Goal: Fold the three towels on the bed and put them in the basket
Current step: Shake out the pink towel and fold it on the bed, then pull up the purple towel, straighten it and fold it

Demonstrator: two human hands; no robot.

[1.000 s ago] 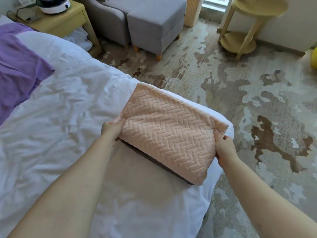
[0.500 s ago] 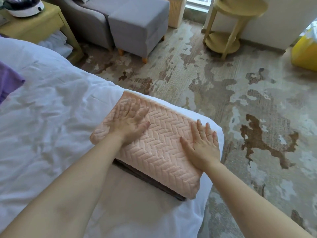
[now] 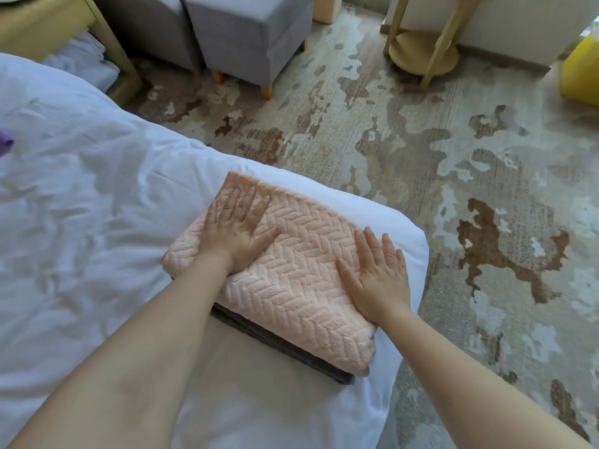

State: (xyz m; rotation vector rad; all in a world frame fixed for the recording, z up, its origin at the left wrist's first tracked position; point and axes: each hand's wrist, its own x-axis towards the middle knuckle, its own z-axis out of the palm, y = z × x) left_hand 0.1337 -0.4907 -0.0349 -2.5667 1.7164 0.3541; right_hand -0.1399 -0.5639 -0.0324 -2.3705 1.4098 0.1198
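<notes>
Pressing the left hand (image 3: 238,233) palm down on the far left part of a folded pink towel (image 3: 298,286), with fingers straight and slightly spread and the thumb angled out to the right. Laying the right hand (image 3: 377,277) flat near the same towel's right edge, fingers straight and close together, thumb pointing left; gripping nothing with either hand.

Looking down at that towel, herringbone-textured and folded into a thick rectangle, lying on white bedding at the near right corner of the bed (image 3: 97,222). Noticing a dark towel (image 3: 291,352) directly beneath it and touching it, showing only as a thin strip along the near edge; not being able to tell how it is folded. Glimpsing a small bit of purple cloth (image 3: 5,144) at the left edge of the view, on the bedding, well apart from the stack.

Seeing beyond the bed corner a patchy beige and brown carpet (image 3: 421,163), with a grey ottoman (image 3: 249,34) on wooden feet just beside a grey armchair (image 3: 152,24) at the top. Taking in a yellow nightstand (image 3: 48,24) at the top left with white cloth (image 3: 81,59) bundled under it, a round yellow side table (image 3: 424,56) at the top right, and part of a yellow object (image 3: 583,72) at the right edge, too cropped for naming.
</notes>
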